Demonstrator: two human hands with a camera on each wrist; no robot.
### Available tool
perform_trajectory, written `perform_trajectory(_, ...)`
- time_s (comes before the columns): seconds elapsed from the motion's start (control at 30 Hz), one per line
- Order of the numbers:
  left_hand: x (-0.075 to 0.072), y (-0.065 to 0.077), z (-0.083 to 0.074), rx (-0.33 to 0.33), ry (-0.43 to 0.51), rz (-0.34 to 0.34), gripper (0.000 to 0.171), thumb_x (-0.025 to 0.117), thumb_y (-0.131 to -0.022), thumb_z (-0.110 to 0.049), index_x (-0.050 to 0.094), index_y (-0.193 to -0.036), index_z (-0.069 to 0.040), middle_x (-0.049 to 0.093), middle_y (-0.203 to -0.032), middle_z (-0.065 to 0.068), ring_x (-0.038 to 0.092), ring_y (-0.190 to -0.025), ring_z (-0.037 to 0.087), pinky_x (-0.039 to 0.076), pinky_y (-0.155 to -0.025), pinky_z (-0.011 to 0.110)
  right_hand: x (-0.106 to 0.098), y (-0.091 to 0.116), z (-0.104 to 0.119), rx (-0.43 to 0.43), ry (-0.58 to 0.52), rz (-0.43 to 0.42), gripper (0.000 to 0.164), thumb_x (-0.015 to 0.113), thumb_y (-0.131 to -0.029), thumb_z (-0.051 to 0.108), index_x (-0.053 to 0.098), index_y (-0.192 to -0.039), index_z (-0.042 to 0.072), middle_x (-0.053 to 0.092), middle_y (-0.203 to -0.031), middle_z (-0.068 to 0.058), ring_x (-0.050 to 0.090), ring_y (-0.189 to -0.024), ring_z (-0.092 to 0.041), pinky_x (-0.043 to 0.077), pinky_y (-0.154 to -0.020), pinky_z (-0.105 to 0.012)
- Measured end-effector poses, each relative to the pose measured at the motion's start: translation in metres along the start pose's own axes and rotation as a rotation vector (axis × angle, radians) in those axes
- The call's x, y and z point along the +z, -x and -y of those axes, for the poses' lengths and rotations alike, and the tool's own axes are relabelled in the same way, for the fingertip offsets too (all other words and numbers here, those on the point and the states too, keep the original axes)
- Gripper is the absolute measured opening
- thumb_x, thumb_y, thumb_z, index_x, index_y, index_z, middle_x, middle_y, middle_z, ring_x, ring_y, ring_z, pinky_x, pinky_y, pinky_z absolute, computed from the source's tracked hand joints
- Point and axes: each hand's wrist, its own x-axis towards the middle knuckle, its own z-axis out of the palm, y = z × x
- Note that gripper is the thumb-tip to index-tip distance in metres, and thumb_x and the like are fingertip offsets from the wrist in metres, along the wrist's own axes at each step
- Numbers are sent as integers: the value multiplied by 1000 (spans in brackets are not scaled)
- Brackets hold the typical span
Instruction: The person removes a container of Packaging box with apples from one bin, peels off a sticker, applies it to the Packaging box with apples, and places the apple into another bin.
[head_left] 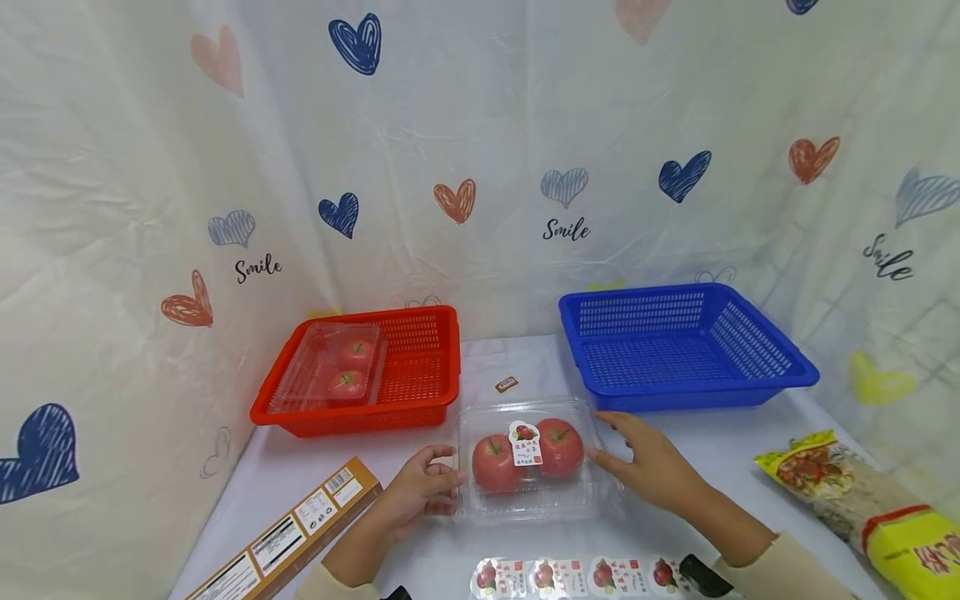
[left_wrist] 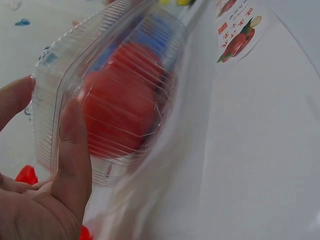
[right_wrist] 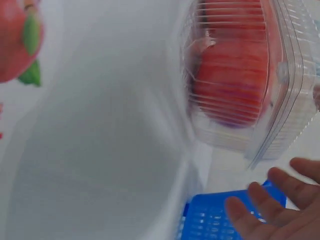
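Note:
A clear plastic clamshell box [head_left: 585, 500] with two red apples [head_left: 561, 448] stands between my hands, its lid down. On the lid is a white apple sticker [head_left: 527, 444]. My left hand [head_left: 422, 490] is at the box's left side; in the left wrist view its straight thumb [left_wrist: 72, 150] overlaps the rim and another fingertip is right at the lid. At the right side, my right hand [head_left: 648, 458] has its thumb and index finger spread by the edge. Its other fingers [right_wrist: 285, 190] extend beside the box, apart from it, in the right wrist view.
A red basket [head_left: 420, 414] at back left holds another clamshell box of apples [head_left: 330, 367]. A blue basket [head_left: 675, 392] stands back right. Apple stickers [head_left: 570, 577] lie in front, a long carton [head_left: 292, 533] left, a yellow food bag [head_left: 870, 508] right, a small wrapped piece [head_left: 507, 384] behind.

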Motion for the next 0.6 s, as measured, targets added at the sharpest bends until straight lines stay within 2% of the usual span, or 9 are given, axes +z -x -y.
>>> perform_trajectory(0.1, 0, 1, -1, -15, -4, 22, 66, 72, -89, -18, 34, -141, -1, 63, -89, 7, 59, -74, 19, 58, -67, 34, -2, 3, -4, 124, -52, 93, 68, 61, -91, 53, 54, -134, 1, 60, -127, -16, 61, -108, -35, 53, -83, -50)
perform_trajectory(0.13, 0, 1, -1, -20, -5, 31, 68, 72, -89, -17, 32, -142, -1, 63, -89, 7, 59, -74, 19, 58, -66, 34, -2, 4, -4, 157, -66, 131, 65, 59, -92, 54, 59, -128, 0, 64, -119, -14, 62, -102, -31, 54, -80, -48)
perform_trajectory(0.2, 0, 3, 0, -31, -6, 53, 73, 72, -89, -16, 27, -145, -3, 63, -89, 7, 60, -73, 19, 58, -65, 34, -3, 5, -5, 209, -88, 202, 56, 57, -92, 56, 68, -106, 3, 67, -94, -7, 63, -84, -23, 53, -69, -40)
perform_trajectory(0.27, 0, 4, 0, -38, -12, 76, 80, 72, -88, -14, 21, -148, -5, 63, -87, 7, 60, -70, 18, 58, -63, 35, -3, 7, -5, 235, -122, 264, 50, 56, -93, 54, 67, -85, 5, 60, -73, 0, 55, -68, -17, 47, -58, -35)
perform_trajectory(0.33, 0, 4, 0, -46, -17, 97, 89, 73, -87, -13, 13, -152, -9, 63, -86, 7, 61, -68, 18, 58, -63, 38, -4, 8, -4, 246, -175, 322, 48, 57, -94, 51, 59, -74, 8, 51, -63, 1, 47, -60, -15, 40, -51, -31)
perform_trajectory(0.4, -2, 1, 0, -38, -36, 95, 97, 75, -86, -13, 6, -154, -12, 63, -89, 8, 62, -69, 19, 58, -65, 41, -5, 8, -3, 248, -233, 359, 46, 59, -93, 49, 54, -72, 8, 49, -62, 0, 46, -59, -15, 39, -50, -30)
perform_trajectory(0.47, -5, -5, -1, -17, -63, 62, 98, 75, -86, -17, 6, -154, -12, 61, -95, 10, 62, -74, 21, 58, -69, 42, -6, 6, -1, 247, -287, 389, 44, 61, -93, 46, 52, -73, 8, 49, -63, -1, 47, -60, -16, 40, -51, -30)
perform_trajectory(0.6, -16, -20, -9, 24, -158, -47, 79, 71, -89, -34, 28, -149, -5, 59, -112, 13, 62, -90, 25, 56, -81, 44, -7, 3, 0, 215, -349, 399, 43, 63, -93, 42, 48, -72, 8, 48, -65, -1, 48, -63, -17, 44, -54, -32)
